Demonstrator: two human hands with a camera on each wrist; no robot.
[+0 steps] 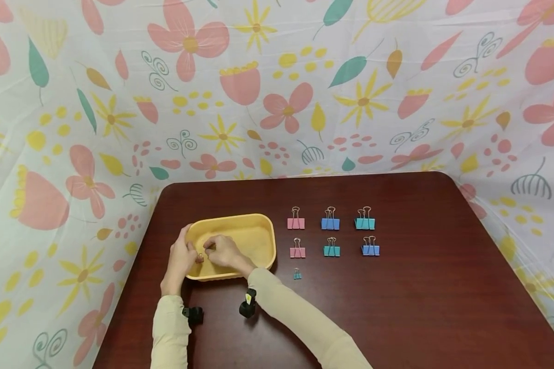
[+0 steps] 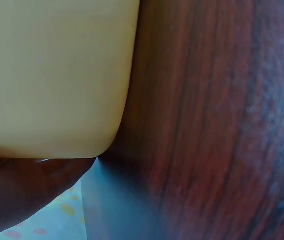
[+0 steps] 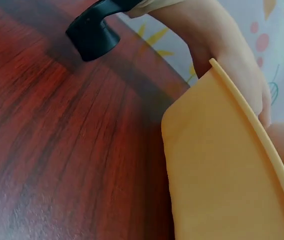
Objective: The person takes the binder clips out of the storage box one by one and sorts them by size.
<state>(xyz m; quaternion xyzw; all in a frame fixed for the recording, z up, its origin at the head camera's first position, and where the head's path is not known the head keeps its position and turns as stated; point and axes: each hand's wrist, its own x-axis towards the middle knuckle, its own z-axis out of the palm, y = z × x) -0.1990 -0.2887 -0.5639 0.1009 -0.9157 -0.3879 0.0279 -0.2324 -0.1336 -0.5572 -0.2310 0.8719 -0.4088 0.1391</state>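
In the head view a yellow plastic bin (image 1: pixel 240 221) sits on the left part of the table. My left hand (image 1: pixel 180 256) holds its left side, thumb over the rim; the left wrist view shows that hand (image 2: pixel 26 190) against the bin's wall. Inside the bin, a small pinkish binder clip (image 1: pixel 199 258) lies beside the left thumb. My right hand (image 1: pixel 224 252) reaches in over the near rim. Its curled fingertips pinch a tiny dark thing, seemingly a small binder clip, mostly hidden. In the right wrist view, the bin wall (image 3: pixel 222 165) hides the fingertips.
Right of the bin, binder clips stand in rows: pink (image 1: pixel 296 223), blue (image 1: pixel 330 224) and teal (image 1: pixel 364 223) at the back. Smaller pink (image 1: pixel 297 252), teal (image 1: pixel 332 250) and blue (image 1: pixel 371 249) ones stand nearer, then a tiny teal one (image 1: pixel 297 275). Patterned cloth (image 1: pixel 277 128) surrounds the table.
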